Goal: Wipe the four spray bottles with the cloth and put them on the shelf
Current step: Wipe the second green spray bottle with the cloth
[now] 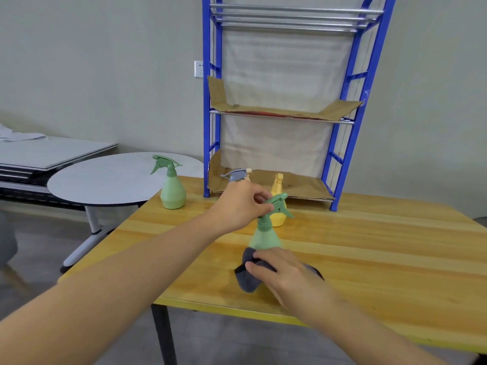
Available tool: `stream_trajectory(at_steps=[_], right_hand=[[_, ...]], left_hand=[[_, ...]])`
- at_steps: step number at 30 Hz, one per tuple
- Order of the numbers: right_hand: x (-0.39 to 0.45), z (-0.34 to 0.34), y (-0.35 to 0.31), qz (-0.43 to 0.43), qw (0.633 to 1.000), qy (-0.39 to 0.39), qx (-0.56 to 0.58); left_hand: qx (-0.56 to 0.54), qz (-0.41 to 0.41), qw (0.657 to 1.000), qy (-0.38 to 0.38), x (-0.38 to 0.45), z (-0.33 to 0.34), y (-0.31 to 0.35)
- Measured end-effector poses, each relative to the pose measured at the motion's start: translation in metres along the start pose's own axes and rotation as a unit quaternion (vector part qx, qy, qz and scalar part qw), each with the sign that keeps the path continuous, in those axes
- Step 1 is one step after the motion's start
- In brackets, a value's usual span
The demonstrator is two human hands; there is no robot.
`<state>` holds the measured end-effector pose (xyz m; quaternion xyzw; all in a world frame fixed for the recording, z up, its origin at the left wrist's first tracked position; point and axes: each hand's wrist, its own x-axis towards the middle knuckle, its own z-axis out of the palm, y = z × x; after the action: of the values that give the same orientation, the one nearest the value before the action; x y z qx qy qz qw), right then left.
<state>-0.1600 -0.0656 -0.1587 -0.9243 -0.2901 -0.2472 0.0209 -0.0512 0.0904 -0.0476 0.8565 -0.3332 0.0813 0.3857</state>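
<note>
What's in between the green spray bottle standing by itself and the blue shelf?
In the head view, only bare wooden table lies between the lone green spray bottle and the blue shelf.

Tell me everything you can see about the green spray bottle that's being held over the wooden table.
The held green spray bottle looks like matte plastic: a pear-shaped body, ribbed collar and darker green trigger head. It stands roughly upright, tilted slightly, above the wooden table. The left hand grips its trigger head; the right hand presses a grey cloth around its base, which is hidden.
</note>
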Motion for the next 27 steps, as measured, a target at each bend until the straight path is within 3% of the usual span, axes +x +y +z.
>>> stream_trajectory(at_steps=[2, 9, 15, 20, 22, 25, 27], right_hand=[[-0.001, 0.001, -0.001, -0.016, 1.000, -0.003, -0.015], [0.024, -0.017, 0.001, -0.008, 0.989, 0.093, -0.112], [0.012, 0.003, -0.023, -0.059, 0.990, -0.044, -0.117], [0.038, -0.006, -0.011, 0.045, 0.987, 0.056, -0.146], [0.033, 0.007, -0.026, 0.011, 0.980, 0.027, -0.198], [0.024, 0.014, -0.045, -0.046, 0.978, -0.081, -0.188], [0.034, 0.002, -0.034, -0.023, 0.983, -0.061, -0.171]], left_hand=[[0.020, 0.009, 1.000, -0.016, 0.000, 0.002, -0.001], [0.021, 0.000, 0.997, -0.068, 0.018, 0.008, 0.001], [-0.011, -0.020, 0.995, -0.098, 0.027, 0.006, 0.000], [-0.002, -0.013, 0.996, -0.084, 0.027, 0.008, 0.000], [-0.004, -0.018, 0.996, -0.086, 0.027, 0.008, -0.002], [-0.009, -0.027, 0.995, -0.093, 0.027, 0.008, -0.004], [-0.010, -0.026, 0.996, -0.086, 0.027, 0.008, -0.006]])
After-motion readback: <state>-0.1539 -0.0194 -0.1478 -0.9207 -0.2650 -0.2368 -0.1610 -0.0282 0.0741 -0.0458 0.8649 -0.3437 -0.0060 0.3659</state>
